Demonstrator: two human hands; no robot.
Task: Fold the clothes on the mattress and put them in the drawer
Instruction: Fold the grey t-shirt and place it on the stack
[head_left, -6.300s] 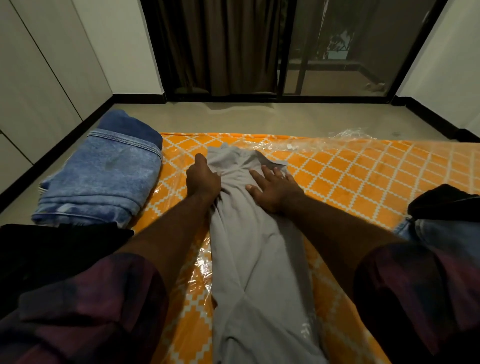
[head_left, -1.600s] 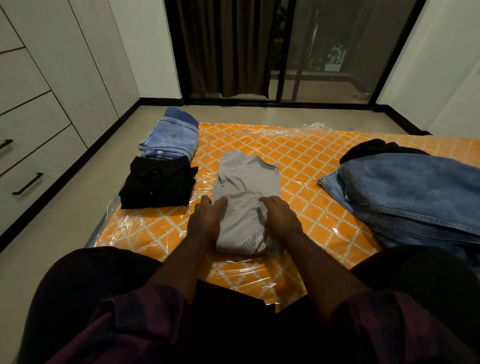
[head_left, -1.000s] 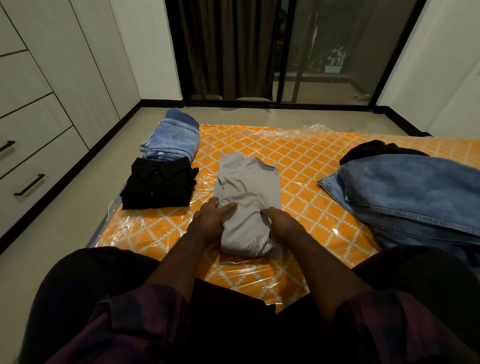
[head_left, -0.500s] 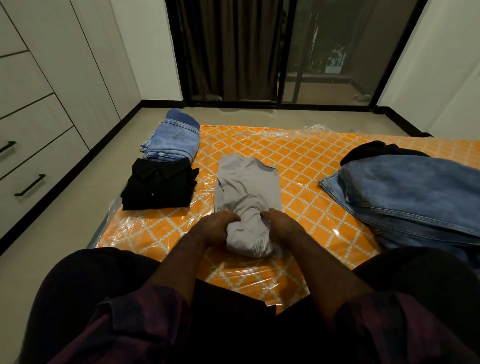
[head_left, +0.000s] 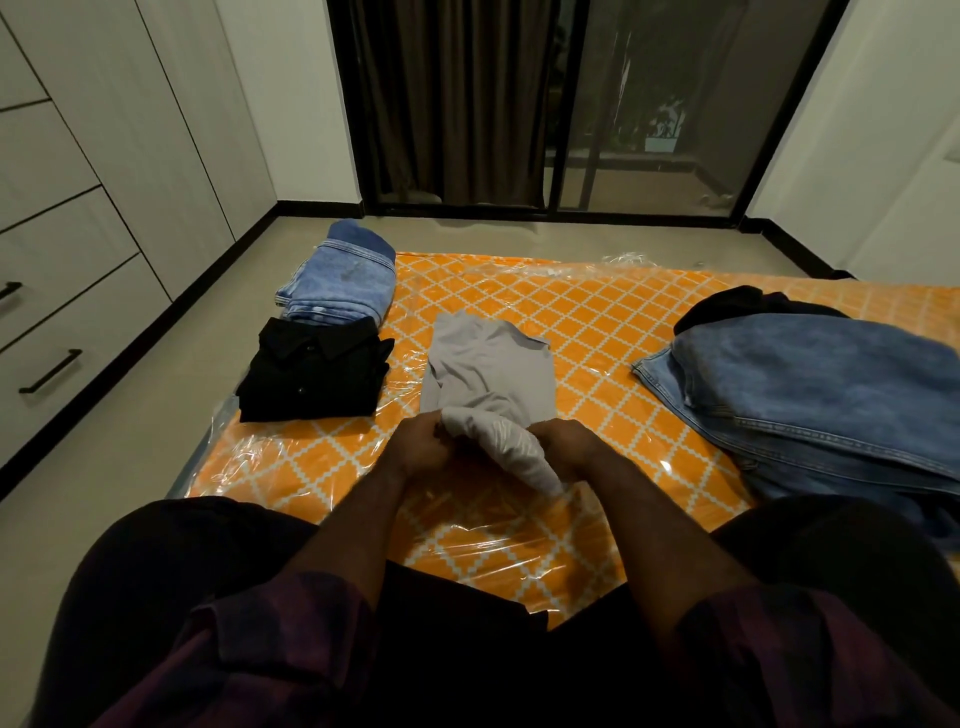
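Observation:
A grey garment (head_left: 488, 371) lies partly folded in the middle of the orange patterned mattress (head_left: 597, 322). Its near end is raised off the mattress. My left hand (head_left: 421, 447) grips that raised end on the left and my right hand (head_left: 566, 447) grips it on the right. Folded black clothes (head_left: 311, 376) and folded blue jeans (head_left: 340, 280) sit at the mattress's left edge. Loose blue denim (head_left: 810, 384) with a dark garment (head_left: 743, 306) behind it lies at the right. White drawers (head_left: 52, 332) with black handles stand at the far left.
Clear plastic wrap covers the mattress and crinkles near its edges. Bare floor (head_left: 119, 457) runs between the mattress and the drawers. A dark curtain and glass sliding door (head_left: 623, 104) stand at the back. My knees fill the bottom of the view.
The long grey garment was folded shorter. In the last second both hands closed on its near end and lifted it off the mattress.

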